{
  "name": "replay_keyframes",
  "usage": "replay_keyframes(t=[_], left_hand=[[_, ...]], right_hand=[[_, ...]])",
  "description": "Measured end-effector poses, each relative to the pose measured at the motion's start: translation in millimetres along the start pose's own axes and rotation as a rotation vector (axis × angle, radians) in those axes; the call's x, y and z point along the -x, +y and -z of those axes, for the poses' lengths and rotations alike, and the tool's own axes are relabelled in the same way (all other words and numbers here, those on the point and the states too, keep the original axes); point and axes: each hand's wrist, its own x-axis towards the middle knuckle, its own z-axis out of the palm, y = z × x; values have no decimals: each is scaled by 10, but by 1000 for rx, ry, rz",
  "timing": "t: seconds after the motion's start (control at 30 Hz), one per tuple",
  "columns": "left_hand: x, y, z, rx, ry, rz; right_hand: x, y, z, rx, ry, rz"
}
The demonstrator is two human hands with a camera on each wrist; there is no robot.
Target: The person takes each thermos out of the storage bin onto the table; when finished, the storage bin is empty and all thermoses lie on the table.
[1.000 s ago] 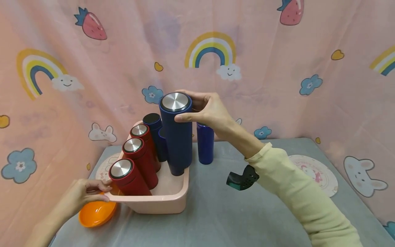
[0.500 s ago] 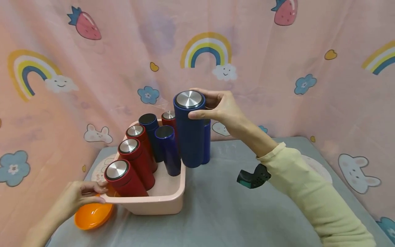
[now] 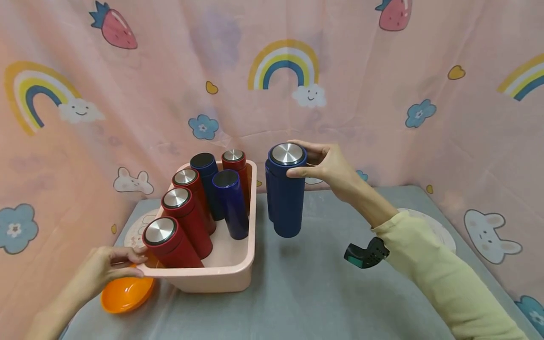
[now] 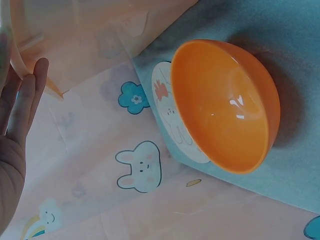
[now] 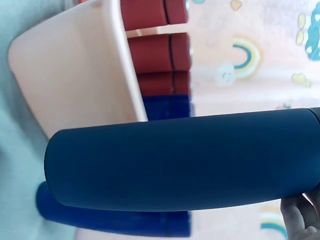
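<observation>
My right hand (image 3: 337, 174) grips a dark blue thermos (image 3: 289, 203) near its silver-topped lid and holds it upright over the grey table, right of the pink bin. Behind it stands another blue thermos (image 5: 115, 220), mostly covered in the head view. At the bin's near left corner my left hand (image 3: 102, 268) pinches the rim of the pink bin (image 3: 212, 282). Inside the bin are several red thermoses (image 3: 189, 210), a dark blue thermos (image 3: 206, 174) and a brighter blue one (image 3: 231, 203); some lean. The right wrist view shows the held thermos close up, fingers at its lid end.
An orange bowl (image 4: 225, 105) sits beside the bin at the left, below my left hand. Round printed mats lie at the table's left (image 3: 135, 231) and right, the right mat (image 3: 431, 226) partly behind my sleeve. A pink patterned curtain (image 3: 361, 94) hangs behind.
My right hand has carried the dark blue thermos out of the bin to the right, then lowered it in front of the standing blue thermos. The left hand stays at the bin's rim.
</observation>
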Motion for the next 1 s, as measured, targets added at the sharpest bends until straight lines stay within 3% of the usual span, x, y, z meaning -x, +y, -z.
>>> replay_keyframes(t=[0.27,0.63,1.0], left_hand=[[-3,-7,14,10,5,18],[17,-25,-10,73,48,-11],[11,-24,-22,78,46,18]], right_hand=[[39,373,115,-15,0,-40],[58,894,281,-46,-54,-76],[-19,1141,523,14,-53,-120]])
